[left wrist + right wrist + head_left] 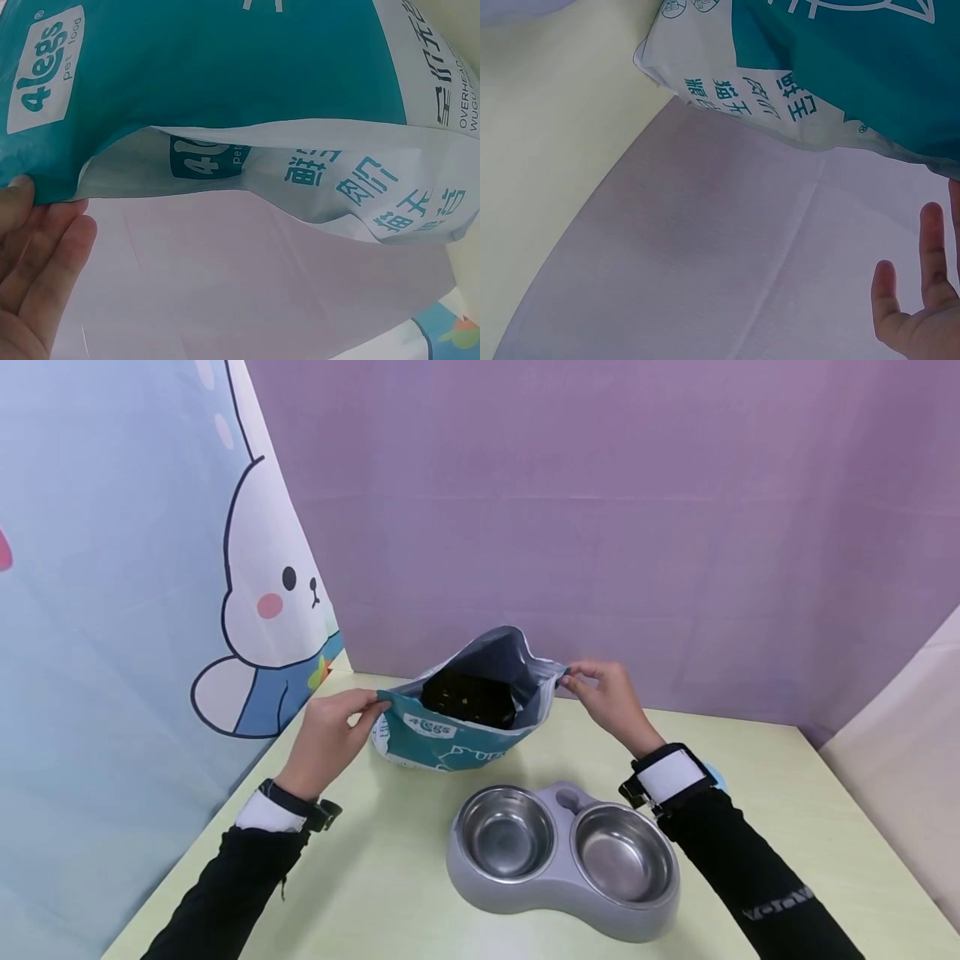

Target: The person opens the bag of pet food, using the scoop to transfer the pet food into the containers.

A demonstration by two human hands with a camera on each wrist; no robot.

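Note:
A teal and white pet food bag (442, 743) stands near the back of the table with its top spread wide. Inside its mouth sits a dark, shiny item (468, 697), of a kind I cannot make out. My left hand (328, 735) pinches the left corner of the bag's rim between thumb and fingers. At the opposite corner, my right hand (611, 702) pinches the rim; its other fingers (932, 247) extend free in the right wrist view. In front of the bag rests a grey double pet bowl (562, 852) with two steel dishes, neither touched by a hand.
The pale yellow table (375, 868) meets a purple cloth backdrop (675, 527) behind the bag. On the left hangs a blue curtain (97, 693) with a cartoon rabbit. A small light-blue item (717, 777) is partly hidden behind the right wrist.

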